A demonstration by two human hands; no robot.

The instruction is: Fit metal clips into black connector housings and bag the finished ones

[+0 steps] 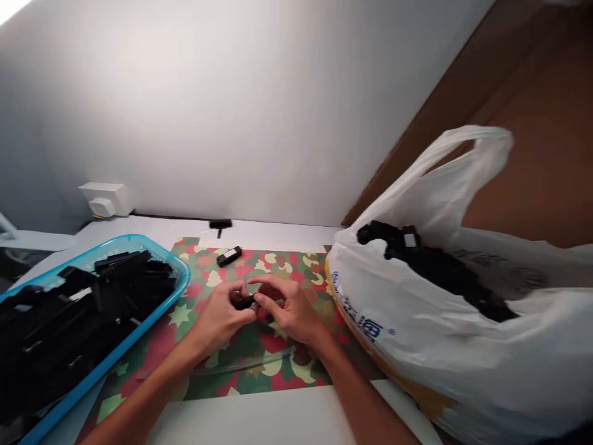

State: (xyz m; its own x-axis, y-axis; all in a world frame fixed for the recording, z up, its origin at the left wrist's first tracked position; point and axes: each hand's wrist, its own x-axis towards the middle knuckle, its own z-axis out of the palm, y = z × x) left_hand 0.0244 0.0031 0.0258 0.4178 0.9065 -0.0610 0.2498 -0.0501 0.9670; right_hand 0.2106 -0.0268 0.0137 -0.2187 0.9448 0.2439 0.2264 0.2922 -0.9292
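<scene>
Over the patterned mat (287,371), my left hand (227,307) is closed around a small black plastic piece (244,303). The fingers of my right hand (288,307) pinch the same piece at its right end, thumb and forefinger bent around it. Much of the piece is hidden by the fingers, so its exact kind does not show. Beyond my hands a black oblong part (229,256) with a pale label lies on the mat. Farther back, a black T-shaped part (220,224) rests on the white table by the wall.
A blue plastic basket (185,272) heaped with black parts (92,321) stands at the left. On the right is a white plastic bag (370,290) with black parts (430,262) at its opening. A white box (111,199) sits against the wall.
</scene>
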